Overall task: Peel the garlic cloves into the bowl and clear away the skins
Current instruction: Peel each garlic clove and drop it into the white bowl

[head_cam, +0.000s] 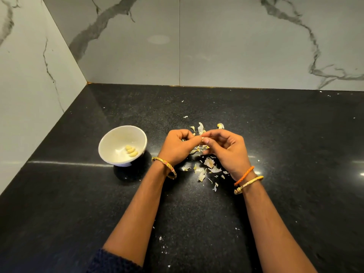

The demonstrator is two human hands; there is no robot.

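A white bowl (pixel 110 142) stands on the black counter, left of my hands, with three peeled garlic cloves (pixel 131 150) inside. My left hand (pixel 175 146) and my right hand (pixel 226 152) meet above the counter, fingers curled, pinching a small garlic clove (pixel 202 139) between their fingertips. The clove is mostly hidden by the fingers. Papery garlic skins (pixel 208 166) lie scattered under and around my hands, with more skin pieces (pixel 200 128) just beyond the fingertips.
The black stone counter (pixel 275 134) runs into a corner of marble-patterned walls (pixel 216 46) at the back and left. Tiny skin flakes (pixel 163 245) dot the counter near my forearms. I wear bangles on both wrists.
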